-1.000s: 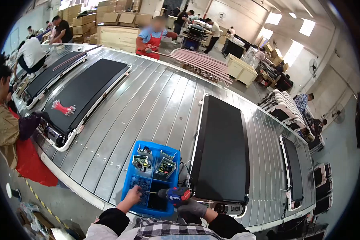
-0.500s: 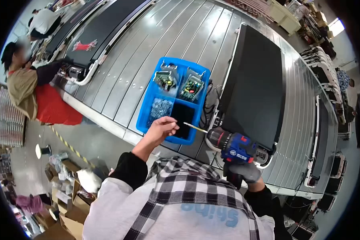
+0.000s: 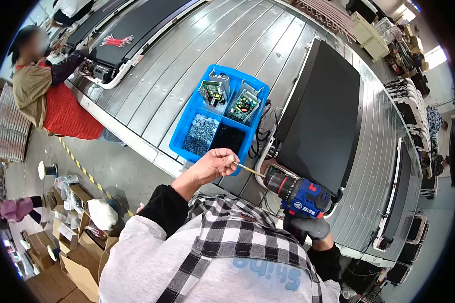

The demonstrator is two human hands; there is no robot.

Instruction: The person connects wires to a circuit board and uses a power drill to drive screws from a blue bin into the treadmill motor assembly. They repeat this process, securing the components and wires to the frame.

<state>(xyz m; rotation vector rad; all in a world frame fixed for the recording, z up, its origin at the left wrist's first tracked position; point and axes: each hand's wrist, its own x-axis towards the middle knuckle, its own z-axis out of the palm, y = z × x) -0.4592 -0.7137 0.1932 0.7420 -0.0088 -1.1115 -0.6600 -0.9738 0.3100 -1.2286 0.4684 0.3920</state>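
My left hand (image 3: 215,165), bare, is closed in a pinch at the tip of the drill's long bit (image 3: 251,170); a small piece between the fingertips is too small to name. Gloved in grey, my right hand (image 3: 312,227) is wrapped round the handle of a blue and black power drill (image 3: 304,197), whose bit points left. Behind my left hand is a blue divided bin (image 3: 176,135). Circuit boards (image 3: 244,105) stand in its two far compartments, silver screws (image 3: 201,132) fill the near left one, and dark small parts (image 3: 229,139) lie in the near right one.
A long black treadmill-like deck (image 3: 322,111) lies right of the bin on the slatted metal table (image 3: 162,81), with black cables between them. Another person (image 3: 33,86) in a red apron works at a second deck (image 3: 146,25) on the left. Cardboard boxes (image 3: 81,272) stand on the floor at lower left.
My left hand has moved right to meet the bit tip, which stood apart from it before. The drill has shifted slightly right and down. The view has tilted a little.
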